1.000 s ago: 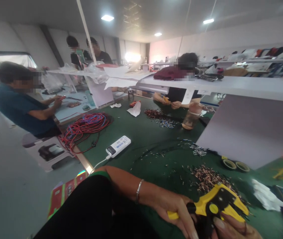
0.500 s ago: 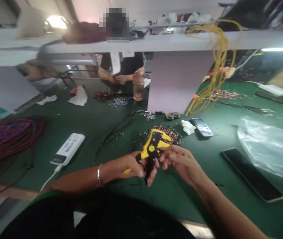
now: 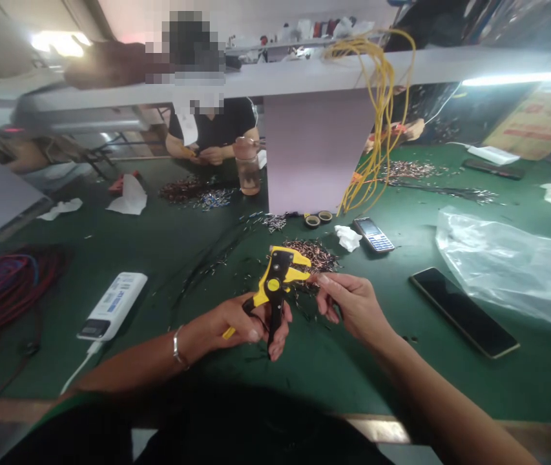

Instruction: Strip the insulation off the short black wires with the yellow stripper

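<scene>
"Where's the yellow wire stripper?"

"Held up off the green mat, just in front of a heap of short wire pieces. The left hand has its fingers closed around the grips."

"And the right hand?"

"Thumb and forefinger pinched together, just beside the stripper's head (if a wire sits between them, it's too thin to tell)."

"What could go wrong?"

"A slack left-hand grip could drop the stripper into the heap and scatter it. The pinching fingertips sit close enough to get nipped if the handles squeeze shut."
</scene>
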A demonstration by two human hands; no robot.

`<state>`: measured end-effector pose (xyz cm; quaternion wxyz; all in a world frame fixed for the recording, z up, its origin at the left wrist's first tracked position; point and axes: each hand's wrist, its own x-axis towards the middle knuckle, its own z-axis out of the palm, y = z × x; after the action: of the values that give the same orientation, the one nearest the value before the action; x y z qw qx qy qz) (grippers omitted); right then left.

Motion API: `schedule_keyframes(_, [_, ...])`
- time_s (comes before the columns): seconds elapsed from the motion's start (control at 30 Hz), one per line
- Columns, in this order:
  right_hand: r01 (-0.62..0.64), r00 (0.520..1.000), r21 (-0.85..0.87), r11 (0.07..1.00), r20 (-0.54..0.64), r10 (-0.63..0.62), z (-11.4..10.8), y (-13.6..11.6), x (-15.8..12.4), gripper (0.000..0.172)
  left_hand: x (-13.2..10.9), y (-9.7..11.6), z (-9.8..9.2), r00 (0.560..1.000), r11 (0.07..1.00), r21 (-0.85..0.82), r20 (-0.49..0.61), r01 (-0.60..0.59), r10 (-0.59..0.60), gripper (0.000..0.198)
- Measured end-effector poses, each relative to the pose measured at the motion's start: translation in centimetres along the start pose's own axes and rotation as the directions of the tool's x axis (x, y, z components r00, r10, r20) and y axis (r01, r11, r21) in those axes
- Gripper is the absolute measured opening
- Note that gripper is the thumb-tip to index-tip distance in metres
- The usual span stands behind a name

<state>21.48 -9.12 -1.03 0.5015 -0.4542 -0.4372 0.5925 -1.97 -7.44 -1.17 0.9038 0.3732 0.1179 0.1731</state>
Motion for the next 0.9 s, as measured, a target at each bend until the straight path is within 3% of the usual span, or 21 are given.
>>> schedule_keyframes(0.2, [0.028,1.000,-0.069,0.997,-0.008,-0.028,-0.18,0.19,-0.06,0.033,0.03,0.26,0.03,1.000,1.000,0.006,-0.019,-0.008,0.008,0.053])
schedule_keyframes(0.4, [0.075,0.996,-0.025,0.997,0.056,-0.074,-0.53,0.51,-0.05,0.025,-0.01,0.28,-0.14,0.999,0.999,0.043,-0.032,-0.005,0.006,0.050])
schedule_keyframes(0.53, [0.059,0.996,0.031,0.998,0.068,-0.061,-0.59,0.93,-0.11,0.030,0.01,0.30,-0.14,1.000,0.999,0.038,-0.029,-0.009,0.010,0.051])
schedule_keyframes(0.67, [0.057,0.997,-0.030,0.998,0.058,-0.055,-0.43,0.98,-0.25,0.038,0.01,0.26,-0.16,0.999,0.999,0.030,-0.040,-0.021,0.022,0.050])
schedule_keyframes(0.9, [0.071,0.997,-0.074,0.995,0.037,-0.069,-0.45,0.94,-0.38,0.038,-0.06,0.21,-0.25,0.999,1.000,0.007,-0.041,-0.013,0.013,0.050])
